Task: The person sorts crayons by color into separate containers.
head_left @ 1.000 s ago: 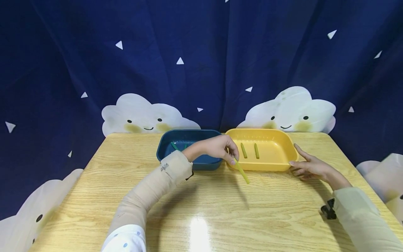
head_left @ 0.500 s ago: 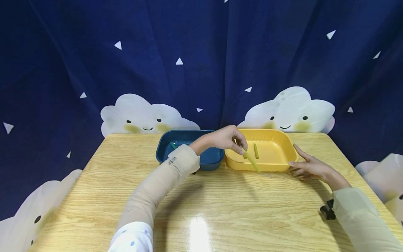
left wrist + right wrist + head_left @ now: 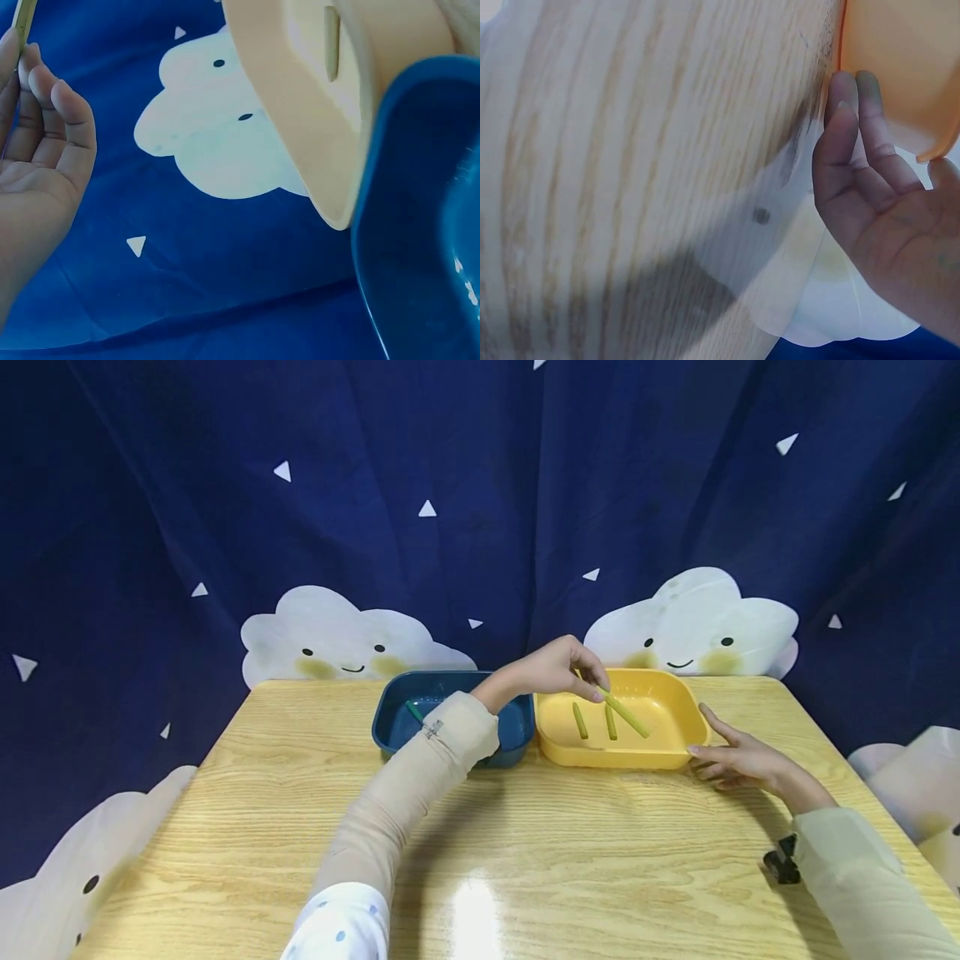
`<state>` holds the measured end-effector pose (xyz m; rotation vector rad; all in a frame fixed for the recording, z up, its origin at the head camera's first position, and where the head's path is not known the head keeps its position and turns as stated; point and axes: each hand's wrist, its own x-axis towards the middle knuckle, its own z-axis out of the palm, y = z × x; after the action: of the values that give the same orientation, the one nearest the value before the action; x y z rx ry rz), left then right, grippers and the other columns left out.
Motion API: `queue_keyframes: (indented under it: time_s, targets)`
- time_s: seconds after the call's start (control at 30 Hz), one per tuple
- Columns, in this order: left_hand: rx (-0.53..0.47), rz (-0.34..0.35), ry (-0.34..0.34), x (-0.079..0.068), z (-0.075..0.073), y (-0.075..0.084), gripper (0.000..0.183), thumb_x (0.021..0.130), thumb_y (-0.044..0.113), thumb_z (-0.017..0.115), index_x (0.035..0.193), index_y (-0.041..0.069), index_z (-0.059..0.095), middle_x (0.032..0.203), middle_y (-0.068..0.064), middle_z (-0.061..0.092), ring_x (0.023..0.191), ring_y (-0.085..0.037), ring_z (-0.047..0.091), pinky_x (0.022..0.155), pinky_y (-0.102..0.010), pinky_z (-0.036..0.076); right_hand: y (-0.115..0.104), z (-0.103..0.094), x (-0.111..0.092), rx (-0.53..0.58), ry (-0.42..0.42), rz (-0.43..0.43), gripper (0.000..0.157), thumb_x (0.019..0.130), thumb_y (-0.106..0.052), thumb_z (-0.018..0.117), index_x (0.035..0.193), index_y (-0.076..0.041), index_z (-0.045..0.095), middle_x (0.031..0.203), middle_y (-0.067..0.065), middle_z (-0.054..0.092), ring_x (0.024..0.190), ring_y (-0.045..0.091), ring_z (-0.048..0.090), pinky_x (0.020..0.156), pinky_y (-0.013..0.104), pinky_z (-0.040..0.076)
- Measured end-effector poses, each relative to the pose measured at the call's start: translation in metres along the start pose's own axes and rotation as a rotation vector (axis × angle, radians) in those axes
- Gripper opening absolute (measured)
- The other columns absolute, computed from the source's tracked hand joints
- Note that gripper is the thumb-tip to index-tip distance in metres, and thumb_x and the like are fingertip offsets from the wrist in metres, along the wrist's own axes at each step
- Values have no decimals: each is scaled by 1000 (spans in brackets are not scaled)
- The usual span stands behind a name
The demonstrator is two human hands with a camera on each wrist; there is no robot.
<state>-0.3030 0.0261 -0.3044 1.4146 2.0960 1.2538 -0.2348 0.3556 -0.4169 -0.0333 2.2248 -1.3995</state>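
Note:
My left hand [image 3: 558, 670] pinches a slim yellow-green stick [image 3: 626, 714] by one end. The stick slants down to the right over the yellow tray [image 3: 611, 758]. In that tray lie two similar sticks, one of them a tapered stick [image 3: 580, 721]. In the left wrist view, thumb and fingertips meet on the held stick [image 3: 25, 15] at the upper left edge. At the tray's right end my right hand [image 3: 750, 762] rests with fingers spread against the outer wall and near corner. The right wrist view has its fingertips [image 3: 868, 86] at the orange-looking tray wall [image 3: 900, 60].
A dark blue tray [image 3: 384, 718] stands against the yellow one's left side, partly hidden by my left forearm. A green stick [image 3: 414, 711] lies in it. Both trays are at the table's [image 3: 570, 860] back edge, before a dark blue curtain [image 3: 480, 510] with clouds.
My left hand has moved right and away from me, bringing the held stick from in front of the yellow tray to over its inside. The right hand has stayed put.

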Motion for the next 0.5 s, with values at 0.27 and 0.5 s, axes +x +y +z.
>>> queue_keyframes:
  time_s: [0.27, 0.5]
  targets:
    - [-74, -52, 65, 18, -2, 0, 12, 77, -2, 69, 88, -7, 69, 79, -10, 66, 72, -17, 58, 68, -25, 49, 0, 2, 0, 9, 22, 14, 92, 92, -31, 54, 140, -22, -24, 98, 16, 65, 86, 25, 63, 72, 39, 49]
    - [-114, -99, 112, 36, -2, 0, 15, 78, 0, 69, 92, -6, 69, 83, -10, 67, 72, -15, 58, 66, -23, 48, -1, 2, 0, -8, 25, 17, 93, 92, -32, 55, 139, -23, -24, 98, 15, 65, 87, 24, 63, 72, 38, 49]
